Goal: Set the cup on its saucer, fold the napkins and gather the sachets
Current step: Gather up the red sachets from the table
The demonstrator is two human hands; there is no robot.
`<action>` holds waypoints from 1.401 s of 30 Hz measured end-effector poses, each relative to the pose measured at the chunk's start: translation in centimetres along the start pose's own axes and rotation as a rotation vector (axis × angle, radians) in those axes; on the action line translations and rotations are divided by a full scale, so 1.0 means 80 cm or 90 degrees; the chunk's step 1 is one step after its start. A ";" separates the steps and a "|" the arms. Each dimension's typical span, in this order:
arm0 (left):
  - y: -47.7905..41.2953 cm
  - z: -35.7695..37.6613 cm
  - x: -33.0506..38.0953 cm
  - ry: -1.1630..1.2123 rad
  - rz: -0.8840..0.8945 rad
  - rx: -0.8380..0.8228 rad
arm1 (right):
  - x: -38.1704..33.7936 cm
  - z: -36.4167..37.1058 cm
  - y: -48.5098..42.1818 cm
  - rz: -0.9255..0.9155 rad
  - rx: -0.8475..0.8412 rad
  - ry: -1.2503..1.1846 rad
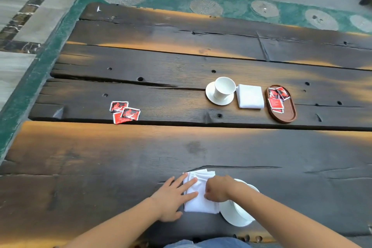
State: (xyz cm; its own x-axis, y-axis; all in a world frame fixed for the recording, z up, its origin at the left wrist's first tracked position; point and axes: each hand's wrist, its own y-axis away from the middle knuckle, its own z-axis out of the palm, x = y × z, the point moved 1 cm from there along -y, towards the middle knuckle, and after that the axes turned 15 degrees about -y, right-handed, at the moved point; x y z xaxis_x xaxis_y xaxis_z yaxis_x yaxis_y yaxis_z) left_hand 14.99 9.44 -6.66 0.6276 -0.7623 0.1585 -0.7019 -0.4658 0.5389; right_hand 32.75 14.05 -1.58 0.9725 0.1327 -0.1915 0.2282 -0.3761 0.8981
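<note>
Both hands (193, 193) press near napkin (198, 201), seemingly mid-fold

Soft, even daylight lit the scene, with no hard shadows; only faint shade lay under the left hand (173, 197) and right hand (218, 190). The dark, charred wooden plank table (141, 153) showed no glare. Wide-angle distortion bowed its edges. Detail softened slightly toward the frame borders.

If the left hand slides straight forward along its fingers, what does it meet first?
The left hand points up-right, with its fingers already on the near napkin. Going on, it would probably meet the right hand, which rests on the same napkin.
</note>
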 end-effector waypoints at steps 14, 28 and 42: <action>0.069 -0.016 -0.130 0.398 -0.523 0.337 | -0.101 -0.145 -0.060 -0.181 0.186 -0.273; 0.073 -0.010 -0.372 0.205 -0.483 0.138 | -0.254 -0.226 -0.220 -0.277 0.365 -0.126; 0.072 -0.003 -0.383 0.079 -0.435 0.218 | -0.231 -0.212 -0.218 -0.301 0.407 -0.149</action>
State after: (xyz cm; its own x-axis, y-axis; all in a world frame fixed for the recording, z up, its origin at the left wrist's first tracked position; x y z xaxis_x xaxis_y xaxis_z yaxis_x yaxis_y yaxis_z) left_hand -8.22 30.22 -8.18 0.9777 -0.2096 -0.0142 -0.1983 -0.9430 0.2673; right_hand 9.97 33.67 -6.97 0.7363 0.2402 -0.6326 0.5293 -0.7869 0.3173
